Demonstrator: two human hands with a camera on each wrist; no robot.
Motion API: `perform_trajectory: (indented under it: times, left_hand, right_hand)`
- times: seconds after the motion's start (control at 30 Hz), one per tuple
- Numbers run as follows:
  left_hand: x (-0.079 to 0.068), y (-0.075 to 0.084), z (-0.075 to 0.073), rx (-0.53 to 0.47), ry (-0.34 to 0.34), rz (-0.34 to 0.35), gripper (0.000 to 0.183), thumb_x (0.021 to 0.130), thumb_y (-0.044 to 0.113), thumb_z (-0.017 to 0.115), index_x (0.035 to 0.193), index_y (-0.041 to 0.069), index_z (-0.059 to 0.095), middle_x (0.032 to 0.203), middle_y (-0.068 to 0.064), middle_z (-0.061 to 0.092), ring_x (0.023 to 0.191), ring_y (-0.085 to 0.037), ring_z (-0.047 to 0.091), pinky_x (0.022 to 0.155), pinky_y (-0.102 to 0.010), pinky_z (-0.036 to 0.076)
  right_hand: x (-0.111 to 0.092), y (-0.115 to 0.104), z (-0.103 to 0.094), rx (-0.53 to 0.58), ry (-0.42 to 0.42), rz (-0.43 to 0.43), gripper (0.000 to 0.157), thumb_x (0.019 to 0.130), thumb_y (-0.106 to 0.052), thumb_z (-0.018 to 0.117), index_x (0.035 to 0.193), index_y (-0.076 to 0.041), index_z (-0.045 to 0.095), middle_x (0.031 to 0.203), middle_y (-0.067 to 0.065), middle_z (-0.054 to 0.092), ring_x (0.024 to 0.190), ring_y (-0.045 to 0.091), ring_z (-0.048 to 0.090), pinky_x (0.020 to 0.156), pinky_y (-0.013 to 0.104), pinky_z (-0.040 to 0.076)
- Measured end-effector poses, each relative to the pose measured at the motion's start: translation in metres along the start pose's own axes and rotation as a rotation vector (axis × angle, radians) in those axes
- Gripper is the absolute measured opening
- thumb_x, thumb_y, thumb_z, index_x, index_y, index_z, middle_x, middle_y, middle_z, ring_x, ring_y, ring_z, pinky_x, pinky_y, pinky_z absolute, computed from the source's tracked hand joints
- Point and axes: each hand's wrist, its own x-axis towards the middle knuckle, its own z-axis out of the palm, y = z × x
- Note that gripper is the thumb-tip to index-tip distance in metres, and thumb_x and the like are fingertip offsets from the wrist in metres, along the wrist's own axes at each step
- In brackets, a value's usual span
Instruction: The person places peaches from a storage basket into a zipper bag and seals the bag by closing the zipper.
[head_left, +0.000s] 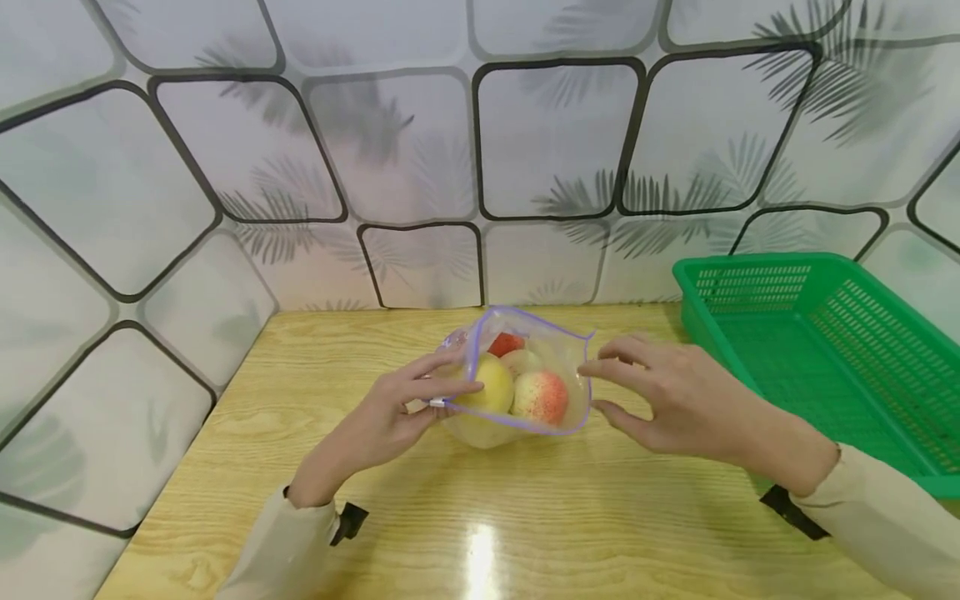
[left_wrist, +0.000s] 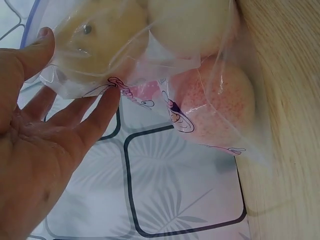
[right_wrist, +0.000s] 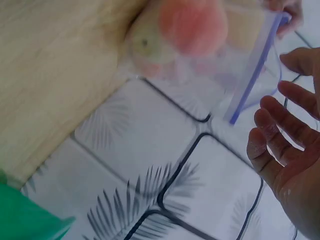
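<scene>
A clear zip bag (head_left: 480,433) with a purple-edged mouth stands on the wooden table, its opening spread toward me. Inside are a yellow round fruit (head_left: 495,383), a red-and-yellow peach (head_left: 542,396), a red fruit (head_left: 506,343) and a pale one partly behind them. My left hand (head_left: 390,408) pinches the bag's left rim beside the white zip slider (head_left: 438,402), thumb and fingers on either side of the plastic in the left wrist view. At the right rim, my right hand (head_left: 667,396) has its fingers spread and bent slightly, fingertips right by the purple edge, gripping nothing.
A green plastic basket (head_left: 738,354) with slotted walls stands at the right, partly behind my right forearm. Behind the table (head_left: 322,350) rises a wall covering (head_left: 408,183) printed with dark outlines and leaves.
</scene>
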Motion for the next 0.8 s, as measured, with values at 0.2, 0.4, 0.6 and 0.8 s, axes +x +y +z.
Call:
perform_trajectory:
  times: [0.2, 0.4, 0.6, 0.8]
  left_hand:
    - [-0.002, -0.001, 0.001, -0.006, 0.147, 0.027, 0.033, 0.079, -0.007, 0.081, 0.108, 0.009, 0.080, 0.128, -0.018, 0.067, 0.122, -0.035, 0.065, 0.095, -0.026, 0.061]
    - [-0.007, -0.002, 0.000, -0.007, 0.217, 0.013, 0.027, 0.075, -0.010, 0.085, 0.095, 0.007, 0.080, 0.119, -0.014, 0.069, 0.105, -0.024, 0.070, 0.083, -0.014, 0.057]
    - [-0.009, -0.004, -0.003, 0.025, 0.271, 0.016, 0.022, 0.076, -0.012, 0.082, 0.085, 0.007, 0.074, 0.112, -0.014, 0.071, 0.100, -0.026, 0.070, 0.083, -0.013, 0.057]
    - [-0.010, 0.000, -0.020, 0.036, 0.410, -0.082, 0.021, 0.080, -0.015, 0.078, 0.089, 0.004, 0.074, 0.105, -0.014, 0.076, 0.101, -0.009, 0.073, 0.081, -0.018, 0.062]
  right_hand:
    - [0.003, 0.024, -0.007, -0.105, -0.056, 0.055, 0.034, 0.091, -0.024, 0.077, 0.120, -0.009, 0.069, 0.103, 0.006, 0.068, 0.085, 0.020, 0.065, 0.053, 0.033, 0.056]
    - [0.010, 0.034, 0.007, -0.116, -0.077, 0.033, 0.025, 0.084, -0.018, 0.084, 0.105, -0.009, 0.073, 0.097, 0.006, 0.067, 0.079, 0.018, 0.063, 0.054, 0.030, 0.054]
    - [0.011, 0.036, 0.009, -0.165, -0.031, 0.005, 0.019, 0.081, -0.003, 0.082, 0.093, -0.007, 0.068, 0.090, 0.004, 0.065, 0.082, 0.021, 0.065, 0.060, 0.035, 0.059]
    - [0.008, 0.039, -0.003, -0.226, 0.024, 0.064, 0.032, 0.110, -0.028, 0.047, 0.094, -0.008, 0.065, 0.084, 0.006, 0.060, 0.069, 0.022, 0.060, 0.047, 0.035, 0.053]
